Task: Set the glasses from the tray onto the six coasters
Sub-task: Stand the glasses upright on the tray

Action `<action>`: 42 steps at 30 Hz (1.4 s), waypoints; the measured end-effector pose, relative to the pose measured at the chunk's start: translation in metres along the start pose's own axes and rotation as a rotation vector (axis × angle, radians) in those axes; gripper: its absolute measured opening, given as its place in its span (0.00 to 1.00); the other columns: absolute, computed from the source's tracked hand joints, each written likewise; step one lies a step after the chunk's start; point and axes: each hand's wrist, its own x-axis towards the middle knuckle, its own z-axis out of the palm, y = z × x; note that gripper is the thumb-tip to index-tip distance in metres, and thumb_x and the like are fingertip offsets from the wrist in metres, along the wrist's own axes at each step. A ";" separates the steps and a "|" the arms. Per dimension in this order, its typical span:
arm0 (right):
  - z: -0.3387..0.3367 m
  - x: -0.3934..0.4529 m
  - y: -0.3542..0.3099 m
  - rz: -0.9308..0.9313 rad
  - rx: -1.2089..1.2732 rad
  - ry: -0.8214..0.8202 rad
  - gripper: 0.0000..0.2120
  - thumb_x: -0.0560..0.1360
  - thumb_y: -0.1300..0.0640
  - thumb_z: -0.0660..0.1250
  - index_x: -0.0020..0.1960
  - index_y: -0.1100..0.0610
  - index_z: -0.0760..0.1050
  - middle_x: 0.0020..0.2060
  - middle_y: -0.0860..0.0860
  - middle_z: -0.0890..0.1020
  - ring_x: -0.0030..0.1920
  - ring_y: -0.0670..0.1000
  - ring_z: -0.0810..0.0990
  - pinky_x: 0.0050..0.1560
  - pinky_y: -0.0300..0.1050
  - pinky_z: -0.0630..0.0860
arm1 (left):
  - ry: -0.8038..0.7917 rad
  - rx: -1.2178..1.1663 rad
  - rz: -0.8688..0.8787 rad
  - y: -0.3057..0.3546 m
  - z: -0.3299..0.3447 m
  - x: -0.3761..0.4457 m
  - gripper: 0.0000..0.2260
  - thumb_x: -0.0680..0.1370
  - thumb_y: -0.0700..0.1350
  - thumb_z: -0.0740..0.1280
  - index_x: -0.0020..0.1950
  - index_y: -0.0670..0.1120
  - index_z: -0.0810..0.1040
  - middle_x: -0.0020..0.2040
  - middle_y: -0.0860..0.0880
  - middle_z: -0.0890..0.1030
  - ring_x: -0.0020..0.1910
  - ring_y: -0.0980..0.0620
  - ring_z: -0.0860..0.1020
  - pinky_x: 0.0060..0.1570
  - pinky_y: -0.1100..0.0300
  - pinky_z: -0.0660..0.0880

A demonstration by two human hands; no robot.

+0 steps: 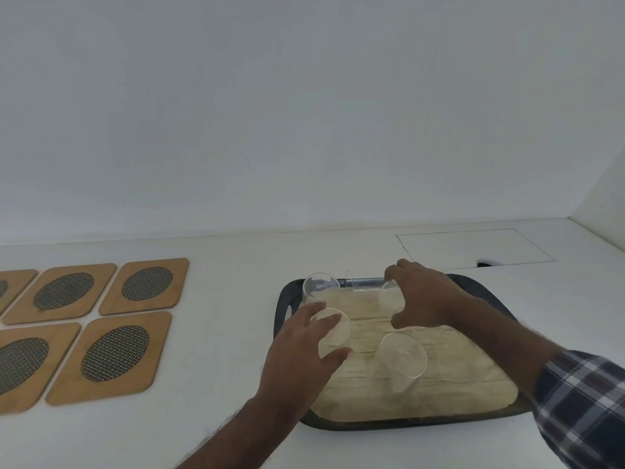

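A dark tray with a beige mat holds several clear glasses. My left hand wraps around the left middle glass, thumb and fingers on its sides. My right hand grips the far glass between thumb and forefinger. Both held glasses still stand on the mat. A free glass stands at the tray's far left corner and another glass in the front middle. A faint glass outline shows under my right forearm. Several wooden coasters with mesh ovals, such as the nearest coaster, lie bare to the left.
The white counter runs between the coasters and the tray. A rectangular flush panel with a small dark notch sits behind the tray. A plain wall rises at the back, and a side wall closes the far right.
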 end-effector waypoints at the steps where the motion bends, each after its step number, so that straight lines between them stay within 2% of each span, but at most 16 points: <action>1: -0.002 -0.001 0.001 0.026 0.043 0.006 0.36 0.57 0.39 0.71 0.61 0.50 0.68 0.52 0.45 0.72 0.50 0.48 0.72 0.42 0.44 0.70 | 0.001 0.002 0.002 0.000 0.000 0.000 0.24 0.73 0.58 0.74 0.68 0.59 0.76 0.73 0.60 0.69 0.70 0.59 0.68 0.63 0.66 0.65; 5: -0.013 -0.005 0.001 0.150 0.273 0.056 0.39 0.52 0.39 0.72 0.60 0.51 0.69 0.45 0.41 0.71 0.45 0.46 0.73 0.36 0.37 0.65 | 0.005 0.008 0.008 0.000 0.001 0.000 0.24 0.73 0.58 0.73 0.69 0.59 0.75 0.73 0.60 0.68 0.70 0.59 0.68 0.64 0.66 0.64; 9: -0.014 -0.007 -0.007 0.172 0.411 0.067 0.39 0.50 0.40 0.72 0.58 0.52 0.70 0.43 0.41 0.72 0.44 0.44 0.74 0.38 0.40 0.68 | 0.006 0.020 0.012 -0.001 0.002 -0.001 0.24 0.74 0.58 0.72 0.69 0.59 0.74 0.74 0.60 0.68 0.71 0.58 0.67 0.64 0.65 0.65; 14: -0.012 -0.007 -0.025 0.148 0.458 0.040 0.34 0.53 0.45 0.75 0.57 0.51 0.71 0.48 0.47 0.76 0.49 0.49 0.76 0.40 0.42 0.73 | 0.018 0.026 0.027 -0.003 0.004 -0.002 0.24 0.74 0.58 0.73 0.69 0.58 0.75 0.74 0.59 0.69 0.71 0.58 0.67 0.63 0.68 0.63; 18: -0.010 -0.008 -0.036 0.111 0.471 0.022 0.32 0.55 0.46 0.76 0.57 0.51 0.71 0.47 0.44 0.74 0.50 0.48 0.75 0.40 0.40 0.72 | 0.037 -0.005 0.034 -0.005 0.006 -0.004 0.24 0.73 0.57 0.74 0.69 0.57 0.76 0.73 0.58 0.70 0.71 0.58 0.67 0.62 0.67 0.64; 22: -0.008 -0.009 -0.041 0.091 0.460 -0.002 0.32 0.55 0.47 0.76 0.57 0.50 0.70 0.46 0.42 0.73 0.46 0.44 0.73 0.38 0.39 0.69 | 0.058 -0.025 0.044 -0.006 0.008 -0.006 0.24 0.73 0.56 0.74 0.68 0.57 0.76 0.73 0.58 0.70 0.67 0.67 0.61 0.62 0.67 0.63; 24: -0.007 -0.008 -0.042 0.081 0.457 -0.017 0.32 0.56 0.48 0.77 0.56 0.50 0.70 0.46 0.42 0.72 0.45 0.43 0.73 0.38 0.39 0.69 | 0.064 -0.025 0.047 -0.007 0.009 -0.006 0.24 0.73 0.56 0.74 0.68 0.56 0.77 0.73 0.58 0.71 0.66 0.69 0.60 0.62 0.68 0.63; 28: -0.005 -0.008 -0.041 0.057 0.478 -0.044 0.32 0.58 0.48 0.78 0.58 0.49 0.69 0.46 0.41 0.71 0.44 0.41 0.72 0.36 0.36 0.67 | 0.066 -0.029 0.047 -0.007 0.009 -0.006 0.24 0.72 0.56 0.75 0.68 0.55 0.77 0.72 0.56 0.72 0.68 0.63 0.65 0.61 0.67 0.65; 31: -0.008 -0.008 -0.037 0.033 0.500 -0.101 0.33 0.59 0.44 0.80 0.59 0.47 0.69 0.46 0.41 0.73 0.45 0.39 0.73 0.37 0.34 0.67 | 0.066 -0.043 0.042 -0.007 0.009 -0.006 0.24 0.72 0.55 0.76 0.67 0.55 0.78 0.72 0.56 0.73 0.69 0.58 0.70 0.61 0.65 0.67; 33: -0.014 -0.008 -0.033 0.034 0.550 -0.149 0.32 0.60 0.37 0.78 0.59 0.45 0.71 0.47 0.42 0.76 0.46 0.41 0.76 0.40 0.36 0.69 | 0.076 -0.048 0.049 -0.007 0.009 -0.006 0.24 0.72 0.55 0.76 0.67 0.54 0.78 0.71 0.56 0.73 0.67 0.63 0.66 0.61 0.67 0.66; 35: -0.021 -0.004 -0.025 0.057 0.638 -0.102 0.27 0.65 0.33 0.72 0.58 0.45 0.74 0.46 0.45 0.79 0.45 0.45 0.78 0.42 0.39 0.72 | 0.078 -0.054 0.053 -0.007 0.009 -0.006 0.24 0.72 0.55 0.76 0.67 0.54 0.78 0.71 0.56 0.73 0.66 0.65 0.64 0.61 0.68 0.65; 37: -0.023 0.004 -0.010 0.092 0.696 0.046 0.18 0.71 0.39 0.70 0.56 0.47 0.75 0.44 0.46 0.80 0.46 0.48 0.80 0.45 0.42 0.74 | 0.070 -0.053 0.048 -0.006 0.009 -0.007 0.24 0.72 0.55 0.76 0.67 0.55 0.78 0.72 0.56 0.72 0.68 0.61 0.68 0.61 0.68 0.66; 39: -0.019 0.012 0.007 0.118 0.619 0.145 0.13 0.74 0.50 0.70 0.57 0.49 0.75 0.48 0.48 0.80 0.49 0.51 0.78 0.48 0.42 0.73 | 0.062 -0.052 0.037 -0.006 0.008 -0.007 0.24 0.72 0.54 0.76 0.67 0.55 0.78 0.72 0.57 0.72 0.69 0.57 0.71 0.62 0.65 0.67; 42: -0.004 0.026 0.024 0.132 0.405 0.056 0.22 0.74 0.60 0.70 0.66 0.52 0.71 0.62 0.54 0.76 0.54 0.50 0.74 0.55 0.41 0.67 | 0.050 -0.066 0.028 -0.006 0.007 -0.006 0.25 0.72 0.54 0.77 0.67 0.55 0.78 0.72 0.58 0.71 0.69 0.57 0.71 0.62 0.66 0.67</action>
